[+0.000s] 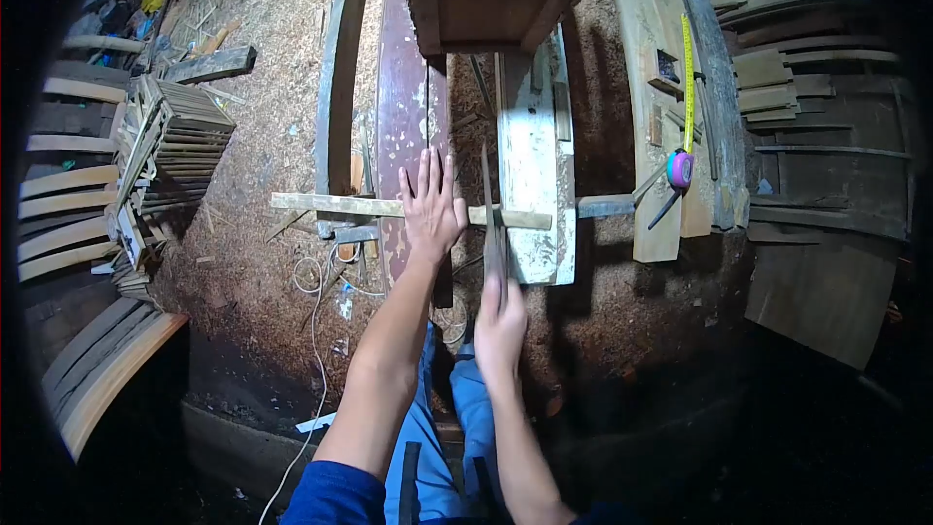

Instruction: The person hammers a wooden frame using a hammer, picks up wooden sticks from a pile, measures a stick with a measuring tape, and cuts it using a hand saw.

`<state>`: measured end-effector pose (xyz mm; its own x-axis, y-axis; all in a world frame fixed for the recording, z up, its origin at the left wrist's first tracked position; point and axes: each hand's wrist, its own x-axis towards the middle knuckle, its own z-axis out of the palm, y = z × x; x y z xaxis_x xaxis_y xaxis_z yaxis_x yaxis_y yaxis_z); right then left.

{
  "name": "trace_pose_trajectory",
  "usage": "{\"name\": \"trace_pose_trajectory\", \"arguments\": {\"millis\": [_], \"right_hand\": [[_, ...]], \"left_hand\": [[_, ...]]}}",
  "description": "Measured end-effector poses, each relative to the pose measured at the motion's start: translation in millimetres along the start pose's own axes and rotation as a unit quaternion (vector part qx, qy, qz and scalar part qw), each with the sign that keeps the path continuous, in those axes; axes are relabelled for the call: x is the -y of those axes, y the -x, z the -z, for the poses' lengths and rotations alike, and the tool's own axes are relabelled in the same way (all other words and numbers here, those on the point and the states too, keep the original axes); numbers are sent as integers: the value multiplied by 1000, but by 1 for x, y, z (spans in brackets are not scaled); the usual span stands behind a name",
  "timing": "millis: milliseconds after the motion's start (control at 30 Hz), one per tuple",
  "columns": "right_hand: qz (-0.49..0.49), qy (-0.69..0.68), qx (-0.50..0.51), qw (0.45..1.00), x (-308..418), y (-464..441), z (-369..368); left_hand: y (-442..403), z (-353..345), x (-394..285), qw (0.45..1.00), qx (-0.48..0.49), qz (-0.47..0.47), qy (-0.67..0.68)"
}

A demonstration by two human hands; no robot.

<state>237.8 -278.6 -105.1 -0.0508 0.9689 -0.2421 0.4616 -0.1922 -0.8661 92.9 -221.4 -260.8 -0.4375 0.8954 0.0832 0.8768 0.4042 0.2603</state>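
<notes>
A thin wooden strip point(340, 203) lies crosswise over a reddish-brown plank point(394, 126) and a white-painted board point(533, 160). My left hand point(431, 214) rests flat on the strip above the reddish plank, fingers stretched forward. In my right hand point(501, 331) is a handsaw point(493, 224), its handle inside my closed fingers. The narrow blade points away from me and crosses the strip at the gap beside the white board. Blur hides the saw's teeth and whether the cut has gone into the wood.
A wooden box point(496, 0) stands on the planks ahead. At right, a tape measure point(680, 169) with its yellow blade out lies on a thick board point(658, 243). Slatted wood pieces point(180, 131) are stacked left. A white cord point(319, 360) crosses the sawdust-covered floor point(262, 301).
</notes>
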Motion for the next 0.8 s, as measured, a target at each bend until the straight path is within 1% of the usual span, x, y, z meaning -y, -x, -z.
{"name": "trace_pose_trajectory", "arguments": {"millis": [33, 67, 133, 167, 200, 267, 300, 333, 400, 433, 467, 533, 567, 600, 633, 667, 700, 733, 800], "right_hand": [[-2, 5, -4, 1000, 9, 21, 11], [-41, 22, 15, 999, 6, 34, 16], [-27, 21, -16, 999, -3, 12, -3], [-15, 23, -8, 1000, -7, -12, -12], [-56, 64, 17, 996, -1, -24, -13], [-13, 1, 7, 1000, 1, -2, 3], [-35, -15, 10, 999, 12, 17, 15], [-119, 29, 50, 991, 7, 29, 22], [-39, 11, -10, 999, -3, 1, -7], [-40, 31, 17, 999, -11, -26, -18], [-84, 78, 40, 993, -3, -32, -20], [-32, 8, 13, 999, -14, -9, -8], [-88, -18, 22, 996, -31, 2, -7], [-103, -7, 26, 994, -26, 1, -9], [-104, 7, 14, 994, -23, -5, -19], [-109, 25, 0, 994, -12, -14, -27], [-89, -6, -26, 996, -10, -17, -38], [-12, -4, -67, 998, -1, -18, -44], [-78, 9, -4, 997, 5, -15, -33]], "left_hand": [[-5, 0, -1, 1000, -2, 2, 2], [-7, 1, -1, 1000, -4, 3, -5], [1, 1, 0, 1000, 2, -2, -21], [2, 1, 0, 1000, 5, -4, -21], [3, 1, -1, 1000, 0, 2, -7], [-4, 0, -1, 1000, -11, 5, 7], [-3, 0, -1, 1000, 2, 2, -12], [0, -2, 0, 999, 16, 1, -31], [4, -1, 0, 999, 20, -4, -27], [2, 0, 0, 1000, 13, 0, -22], [1, 0, 0, 1000, 7, 1, -16], [5, -1, -3, 1000, 10, -3, -6], [8, -6, -1, 999, 19, -29, -8], [5, -1, 4, 998, 28, -56, -16], [4, 0, 1, 998, 47, -29, -18], [1, 0, 1, 999, 26, -20, -8], [1, 1, 2, 1000, 14, -22, 3], [1, 3, 0, 1000, 3, -26, 14], [-2, 1, 3, 1000, -2, -16, 23]]}}
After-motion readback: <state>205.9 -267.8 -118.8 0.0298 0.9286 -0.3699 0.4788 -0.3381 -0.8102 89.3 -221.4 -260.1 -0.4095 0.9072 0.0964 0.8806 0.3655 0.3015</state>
